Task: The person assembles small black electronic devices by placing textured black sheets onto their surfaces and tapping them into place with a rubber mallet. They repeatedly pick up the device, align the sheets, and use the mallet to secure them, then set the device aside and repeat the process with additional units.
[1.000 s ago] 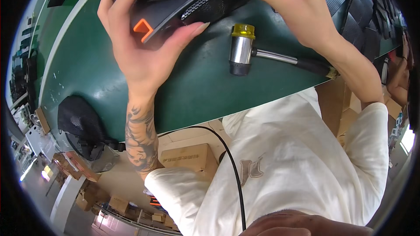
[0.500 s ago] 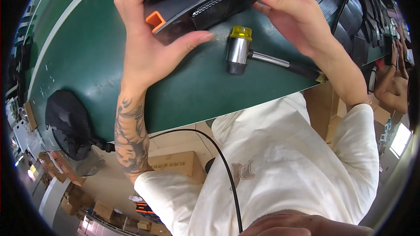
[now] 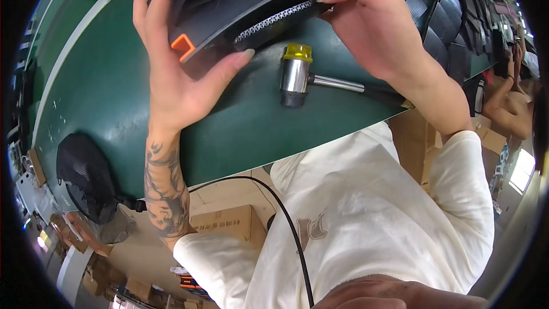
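At the top of the view, a black plastic housing (image 3: 251,6) is tilted between my two hands above the green tabletop. My left hand (image 3: 177,80) supports its left end, thumb beneath the lower edge and fingers up along the side. An orange clip-like piece (image 3: 182,46) juts out at that corner. Along the housing's near face runs a silvery perforated strip (image 3: 274,21). With thumb and fingers, my right hand (image 3: 372,28) grips the right end. Below the housing lies a two-faced mallet (image 3: 294,77) with one yellow face, one black face and a metal shaft; my right forearm is close to its handle.
The green table (image 3: 246,137) has its near edge against my body. A black mesh bag (image 3: 86,174) sits at its left edge, near a black cable (image 3: 269,191). Several black panels (image 3: 457,17) are piled at the right. Another person's arm (image 3: 503,100) shows at far right; cardboard boxes (image 3: 229,223) stand below.
Both hands and the housing have shifted left in the picture, and the housing has tilted a little. My right hand has turned, its fingers now closer around the end. The mallet stays on the table.
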### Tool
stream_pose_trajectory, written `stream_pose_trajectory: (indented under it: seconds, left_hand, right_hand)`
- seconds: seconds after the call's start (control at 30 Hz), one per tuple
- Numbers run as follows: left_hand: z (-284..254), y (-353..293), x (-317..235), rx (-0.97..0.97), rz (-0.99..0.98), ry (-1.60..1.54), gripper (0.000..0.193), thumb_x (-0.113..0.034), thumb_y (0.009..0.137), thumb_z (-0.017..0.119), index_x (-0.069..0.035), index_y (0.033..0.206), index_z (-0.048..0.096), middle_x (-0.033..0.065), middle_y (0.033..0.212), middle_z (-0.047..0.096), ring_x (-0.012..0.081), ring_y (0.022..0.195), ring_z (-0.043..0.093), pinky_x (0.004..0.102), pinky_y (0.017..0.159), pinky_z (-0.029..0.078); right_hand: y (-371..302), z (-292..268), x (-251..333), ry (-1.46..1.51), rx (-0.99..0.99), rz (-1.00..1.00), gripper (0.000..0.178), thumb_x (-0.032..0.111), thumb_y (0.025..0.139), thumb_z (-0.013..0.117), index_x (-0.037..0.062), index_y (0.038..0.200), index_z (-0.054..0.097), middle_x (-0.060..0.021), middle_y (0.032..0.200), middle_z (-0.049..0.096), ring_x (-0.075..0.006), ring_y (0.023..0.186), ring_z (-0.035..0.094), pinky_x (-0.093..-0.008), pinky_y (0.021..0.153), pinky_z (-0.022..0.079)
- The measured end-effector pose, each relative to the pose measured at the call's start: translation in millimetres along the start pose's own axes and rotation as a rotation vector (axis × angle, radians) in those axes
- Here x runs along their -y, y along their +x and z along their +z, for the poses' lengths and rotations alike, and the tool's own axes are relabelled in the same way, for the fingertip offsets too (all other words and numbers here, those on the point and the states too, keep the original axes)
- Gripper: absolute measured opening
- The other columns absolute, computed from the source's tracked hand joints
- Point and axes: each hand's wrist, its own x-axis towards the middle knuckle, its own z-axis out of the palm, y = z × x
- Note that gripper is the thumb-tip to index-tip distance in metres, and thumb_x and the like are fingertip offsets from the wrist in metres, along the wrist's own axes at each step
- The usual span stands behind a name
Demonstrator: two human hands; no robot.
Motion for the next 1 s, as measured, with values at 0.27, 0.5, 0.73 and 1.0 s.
stream_pose_trajectory:
  seconds: [0.27,0.5,0.73,1.0]
  left_hand:
    - [-1.8,2.7,1.4,-0.006,0.073,0.154,0.096,-0.015,0.071,0.093,-0.005,0.151,0.04,0.0189,0.163,0.031,0.0289,0.144,0.042,0.0391,0.118,0.04]
    - [-1.5,2.5,0.7,0.003,0.068,0.116,0.091,-0.014,0.073,0.09,-0.004,0.149,0.04,0.0194,0.162,0.031,0.0296,0.142,0.045,0.039,0.116,0.042]
    - [2.0,-0.2,-2.4,-0.047,-0.036,-0.114,0.086,-0.023,0.083,0.084,-0.003,0.152,0.039,0.0196,0.166,0.027,0.0293,0.145,0.04,0.0407,0.121,0.034]
    - [20.6,2.8,-3.0,-0.247,-0.061,-0.127,0.073,-0.031,0.095,0.076,0.001,0.151,0.041,0.0193,0.164,0.033,0.0281,0.148,0.037,0.0406,0.124,0.027]
  right_hand:
    - [-1.6,-7.0,-9.4,-0.003,0.066,-0.091,0.072,-0.003,0.084,0.048,0.0003,0.156,0.037,-0.0144,0.145,0.047,-0.02,0.131,0.048,-0.0293,0.11,0.038]
    - [-1.7,-15.4,-10.7,-0.088,0.066,-0.101,0.064,0.011,0.102,0.061,0.0024,0.159,0.034,-0.0127,0.15,0.045,-0.0179,0.132,0.048,-0.0313,0.111,0.04]
    - [-4.7,-14.1,-11.9,-0.115,0.093,-0.132,0.066,0.011,0.103,0.064,0.002,0.16,0.031,-0.011,0.147,0.049,-0.0164,0.129,0.05,-0.0306,0.109,0.042]
    - [1.6,-16.0,-25.9,-0.151,0.117,-0.234,0.062,0.01,0.105,0.061,-0.0002,0.158,0.03,-0.0115,0.144,0.051,-0.0152,0.127,0.05,-0.0298,0.109,0.042]
